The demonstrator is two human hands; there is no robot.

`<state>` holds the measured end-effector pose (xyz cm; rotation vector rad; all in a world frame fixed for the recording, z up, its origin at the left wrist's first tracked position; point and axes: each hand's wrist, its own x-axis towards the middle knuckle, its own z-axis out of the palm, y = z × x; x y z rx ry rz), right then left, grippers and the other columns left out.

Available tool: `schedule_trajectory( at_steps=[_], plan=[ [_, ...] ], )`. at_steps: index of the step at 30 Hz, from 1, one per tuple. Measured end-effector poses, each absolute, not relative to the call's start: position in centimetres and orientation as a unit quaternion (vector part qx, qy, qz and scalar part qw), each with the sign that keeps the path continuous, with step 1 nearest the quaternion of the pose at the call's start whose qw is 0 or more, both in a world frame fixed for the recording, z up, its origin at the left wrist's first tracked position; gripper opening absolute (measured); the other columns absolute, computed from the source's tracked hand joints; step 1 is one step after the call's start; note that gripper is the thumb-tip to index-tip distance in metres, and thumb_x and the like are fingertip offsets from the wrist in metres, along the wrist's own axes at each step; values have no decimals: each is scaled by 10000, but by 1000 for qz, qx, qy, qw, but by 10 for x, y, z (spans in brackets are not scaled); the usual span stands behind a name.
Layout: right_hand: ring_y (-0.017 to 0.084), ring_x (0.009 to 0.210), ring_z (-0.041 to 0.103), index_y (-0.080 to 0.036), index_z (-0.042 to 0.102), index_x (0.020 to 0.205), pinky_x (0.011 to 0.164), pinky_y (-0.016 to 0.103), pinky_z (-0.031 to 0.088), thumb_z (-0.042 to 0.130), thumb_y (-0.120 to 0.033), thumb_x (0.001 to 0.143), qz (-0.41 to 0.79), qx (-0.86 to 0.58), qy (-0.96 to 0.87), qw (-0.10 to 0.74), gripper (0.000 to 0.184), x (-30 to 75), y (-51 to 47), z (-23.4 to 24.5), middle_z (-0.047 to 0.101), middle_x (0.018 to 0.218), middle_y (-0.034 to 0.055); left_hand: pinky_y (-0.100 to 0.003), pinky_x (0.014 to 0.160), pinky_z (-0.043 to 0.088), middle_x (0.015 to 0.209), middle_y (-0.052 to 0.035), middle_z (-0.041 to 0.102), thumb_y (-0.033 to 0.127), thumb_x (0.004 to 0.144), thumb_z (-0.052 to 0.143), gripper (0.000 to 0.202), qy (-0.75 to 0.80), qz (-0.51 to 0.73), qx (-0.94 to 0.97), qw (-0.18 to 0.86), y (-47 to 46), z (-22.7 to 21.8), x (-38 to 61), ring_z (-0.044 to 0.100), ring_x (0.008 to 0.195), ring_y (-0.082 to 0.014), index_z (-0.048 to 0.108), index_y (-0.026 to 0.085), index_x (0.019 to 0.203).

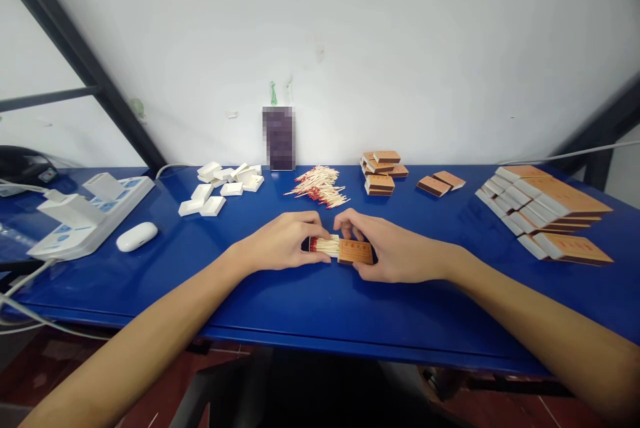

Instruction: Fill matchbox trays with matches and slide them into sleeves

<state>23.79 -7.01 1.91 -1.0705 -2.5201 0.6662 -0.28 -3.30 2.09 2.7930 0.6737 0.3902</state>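
Blue desk (280, 308) across the lower half of the frame, white wall (320, 28) behind. Just below centre, a tray (334, 237) filled with matches (325, 245), red heads to the left, partly inside an orange sleeve (355, 252). Left hand (287, 241) with thumb and fingers pinching the tray's outer part; right hand (387, 248) with thumb and fingers curled around the sleeve, gripping it. By the look of it, filling done here, closing only partly so. At the right of the frame, a stack (545, 205) of closed boxes, probably the finished share, contents hidden. Apparently left: white trays (223, 181) scattered left of centre, loose matches (320, 185) heaped at the centre, spare sleeves (380, 183) piled right of these, with a pair (440, 183) farther right. Seemingly well along, with several boxes to go; white trays too overlapped to count.
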Motion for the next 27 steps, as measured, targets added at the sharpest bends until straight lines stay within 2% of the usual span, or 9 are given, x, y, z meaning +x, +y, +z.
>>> schedule_trajectory(
  at_steps=[4,9,14,20,24,27],
  plan=[
    [173,826,542,-223,463,1105,729,300,437,610,-176,727,228,-381,-877,184,408,235,-70,17,577,1025,33,-270,773,471,985,-55,595,402,866,682,331,230,157,951,132,-32,18,-3,582,836,-155,697,157,1087],
    [194,856,550,-222,476,1062,745,318,438,600,-176,722,205,-391,-874,204,364,237,-66,18,587,1022,47,-293,820,492,1021,-71,590,406,845,704,302,222,181,947,149,-29,14,-4,593,883,-167,716,144,996],
    [206,881,554,-223,485,1010,761,330,437,600,-170,691,204,-386,-876,204,343,239,-64,18,597,1043,52,-326,892,489,1108,-82,597,386,860,691,390,219,166,947,164,-29,16,-3,592,984,-194,659,185,1192],
    [206,904,555,-220,498,1020,787,331,437,588,-159,709,214,-380,-880,186,329,242,-61,17,595,1034,45,-331,873,495,1084,-89,599,408,869,673,313,226,153,948,161,-29,16,-2,604,947,-193,709,158,1054],
    [192,868,555,-215,513,1041,765,317,441,593,-161,723,222,-381,-878,186,332,241,-62,20,602,1019,40,-314,883,487,1087,-81,608,391,874,674,350,212,167,949,160,-29,15,-3,603,961,-185,673,165,1141],
    [179,822,551,-214,526,1026,735,304,443,598,-168,731,222,-377,-879,188,307,240,-62,21,608,975,29,-303,861,493,1074,-80,613,377,903,639,290,199,173,952,153,-30,14,-3,608,939,-177,690,174,1103]
  ],
)
